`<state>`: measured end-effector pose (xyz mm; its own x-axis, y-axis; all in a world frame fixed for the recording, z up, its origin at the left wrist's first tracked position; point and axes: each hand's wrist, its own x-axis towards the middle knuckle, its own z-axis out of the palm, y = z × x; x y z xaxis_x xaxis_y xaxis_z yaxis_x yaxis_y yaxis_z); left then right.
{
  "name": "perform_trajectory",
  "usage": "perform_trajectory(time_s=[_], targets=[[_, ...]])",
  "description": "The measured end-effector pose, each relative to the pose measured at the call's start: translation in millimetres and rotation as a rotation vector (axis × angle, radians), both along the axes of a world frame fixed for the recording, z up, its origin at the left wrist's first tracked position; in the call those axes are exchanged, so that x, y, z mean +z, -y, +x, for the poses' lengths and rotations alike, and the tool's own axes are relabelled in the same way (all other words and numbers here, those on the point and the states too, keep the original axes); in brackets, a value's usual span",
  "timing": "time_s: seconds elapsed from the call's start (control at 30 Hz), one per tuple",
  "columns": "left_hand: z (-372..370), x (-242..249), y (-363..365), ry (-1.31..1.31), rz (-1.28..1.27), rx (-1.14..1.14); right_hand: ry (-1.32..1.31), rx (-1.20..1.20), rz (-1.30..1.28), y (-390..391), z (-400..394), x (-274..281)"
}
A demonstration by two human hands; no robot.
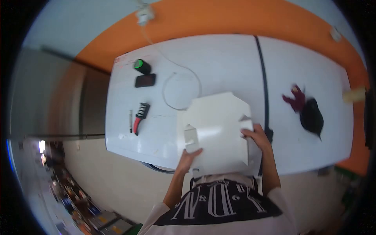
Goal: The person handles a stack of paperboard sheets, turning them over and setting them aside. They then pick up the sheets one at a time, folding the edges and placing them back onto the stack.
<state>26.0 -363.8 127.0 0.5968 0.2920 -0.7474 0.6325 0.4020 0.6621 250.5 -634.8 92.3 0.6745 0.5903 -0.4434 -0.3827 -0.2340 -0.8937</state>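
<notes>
A flat white cardboard box blank (215,113) with cut and folded side flaps lies at the table's front edge, close to my body. My left hand (190,159) grips its left side near a raised flap, thumb on top. On the opposite side, my right hand (257,137) holds the edge beside another flap, with its thumb over the cardboard. The fingers beneath the sheet are hidden. Light glares off the middle of the cardboard.
On the white table (227,58) stand a black cylinder with a green ring (142,66), a dark phone (145,80), a red-handled knife sharpener (141,117), a pen (131,121) and a looped white cable (200,84). A maroon item (295,100) and black pouch (312,117) lie right.
</notes>
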Motion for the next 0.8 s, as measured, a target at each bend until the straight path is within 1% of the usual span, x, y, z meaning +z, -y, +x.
perform_trajectory(time_s=[0.03,0.07,0.13,0.17,0.2,0.23,0.27,0.3,0.37,0.43,0.5,0.53,0.57,0.6,0.63,0.67,0.73,0.77,0.8], targets=[[-2,-6,-2,-0.011,0.011,0.021,-0.075,0.024,-0.018,-2,2,2],[-3,-16,-2,-0.01,-0.005,-0.037,-0.13,0.016,0.049,0,3,-9],[-12,-27,-8,0.16,0.146,-0.037,-0.177,-0.057,0.021,-10,3,19],[-12,-27,-12,0.161,0.129,-0.069,-0.227,-0.061,0.001,-13,1,29],[-13,-26,-15,0.188,0.167,-0.088,-0.227,-0.081,-0.014,-12,-2,31],[-12,-26,-17,0.22,0.211,-0.094,-0.217,-0.036,0.005,-10,-1,31],[-12,-27,-24,0.2,0.164,-0.133,-0.203,0.013,0.027,-9,-1,31],[-16,-33,-32,0.211,0.157,-0.132,-0.192,0.012,0.019,-9,-5,31],[-20,-53,-49,0.268,-0.129,0.006,-0.162,-0.089,-0.021,-13,-11,26],[-13,-53,-62,0.24,-0.187,0.011,-0.173,-0.155,-0.031,-20,-19,32],[4,-58,-69,0.332,-0.238,-0.063,-0.201,-0.227,-0.049,-19,-32,31],[16,-44,-63,0.24,-0.083,-0.135,-0.229,-0.223,-0.052,-17,-38,26],[22,-37,-60,0.243,-0.086,-0.142,-0.247,-0.213,-0.05,-18,-40,22],[28,-30,-60,0.175,-0.015,-0.196,-0.238,-0.211,-0.046,-18,-44,16],[30,-27,-62,0.107,0.063,-0.24,-0.207,-0.269,-0.092,-19,-51,9],[32,-31,-66,0.121,0.082,-0.217,-0.171,-0.315,-0.131,-22,-54,2],[26,-42,-79,0.193,0.168,-0.4,-0.125,-0.344,-0.167,-27,-63,3],[22,-42,-83,0.193,0.187,-0.36,-0.166,-0.268,-0.115,-28,-62,19],[21,-42,-85,0.207,0.099,-0.377,-0.156,-0.27,-0.134,-30,-65,20]])
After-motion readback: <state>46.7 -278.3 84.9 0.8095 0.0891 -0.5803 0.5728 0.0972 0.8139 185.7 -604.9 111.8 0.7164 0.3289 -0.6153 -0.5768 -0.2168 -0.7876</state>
